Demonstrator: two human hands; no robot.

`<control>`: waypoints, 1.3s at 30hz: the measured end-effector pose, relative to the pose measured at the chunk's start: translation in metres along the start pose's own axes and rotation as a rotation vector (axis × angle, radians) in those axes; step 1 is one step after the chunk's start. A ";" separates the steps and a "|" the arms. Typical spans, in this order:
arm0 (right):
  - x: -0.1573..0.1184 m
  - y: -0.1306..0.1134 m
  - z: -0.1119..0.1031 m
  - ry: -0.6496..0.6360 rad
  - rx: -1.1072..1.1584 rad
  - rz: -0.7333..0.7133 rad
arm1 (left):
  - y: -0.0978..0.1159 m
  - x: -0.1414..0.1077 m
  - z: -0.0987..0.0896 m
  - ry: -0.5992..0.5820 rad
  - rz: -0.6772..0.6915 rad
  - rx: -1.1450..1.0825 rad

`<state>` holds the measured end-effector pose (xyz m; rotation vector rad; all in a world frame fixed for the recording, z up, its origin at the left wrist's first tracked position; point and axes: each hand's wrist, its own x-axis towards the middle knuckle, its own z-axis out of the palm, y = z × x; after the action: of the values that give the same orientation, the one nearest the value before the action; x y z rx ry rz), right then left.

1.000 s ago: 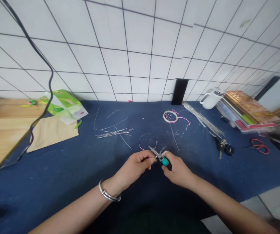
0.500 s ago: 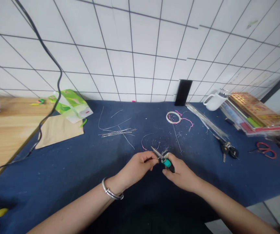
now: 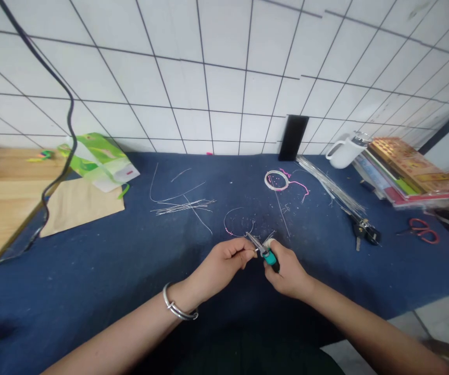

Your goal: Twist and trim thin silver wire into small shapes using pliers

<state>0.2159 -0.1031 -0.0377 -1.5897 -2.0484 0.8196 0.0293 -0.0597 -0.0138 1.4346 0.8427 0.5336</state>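
In my right hand [image 3: 289, 271] is a pair of needle-nose pliers [image 3: 269, 256] with teal and black handles, its jaws pointing up and left. My left hand [image 3: 228, 260], with a silver bangle at its wrist, is closed in a pinch on a thin wire [image 3: 256, 250] right beside the jaws. The fingers partly cover that wire, and its exact shape is too small to make out. Just beyond the hands, a curved wire with small pink beads [image 3: 228, 231] lies on the dark blue cloth [image 3: 150, 291].
Loose wires [image 3: 185, 207] lie to the left. A white ring [image 3: 276, 180] with pink thread is beyond my hands. To the right are a wire bundle [image 3: 332, 185], keys [image 3: 359, 235], red-handled scissors [image 3: 423, 230], a white mug [image 3: 344, 152] and stacked books [image 3: 408, 169]. A black cable [image 3: 70, 112] hangs left.
The view has tilted and shifted slightly, so the table items sit a little higher and further left. Both hands keep their hold, the pliers close to the left fingertips.
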 end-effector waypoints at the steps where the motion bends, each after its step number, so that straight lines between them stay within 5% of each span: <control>1: 0.000 0.000 0.000 0.000 -0.004 0.006 | 0.001 -0.001 0.000 -0.001 0.013 0.014; 9: 0.002 -0.020 -0.019 -0.162 0.094 0.135 | 0.004 -0.003 -0.003 0.052 0.083 0.135; 16: 0.003 -0.028 -0.033 -0.365 0.481 0.262 | 0.005 -0.001 -0.005 0.002 -0.086 -0.043; 22: 0.004 -0.032 -0.033 -0.260 0.287 0.194 | 0.006 -0.002 -0.004 -0.006 -0.200 -0.153; 39: -0.002 -0.031 -0.027 -0.195 0.106 0.118 | 0.016 -0.002 -0.009 -0.062 -0.145 -0.103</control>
<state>0.2113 -0.1049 0.0028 -1.6409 -2.0175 1.1476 0.0236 -0.0537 0.0029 1.2785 0.8505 0.4144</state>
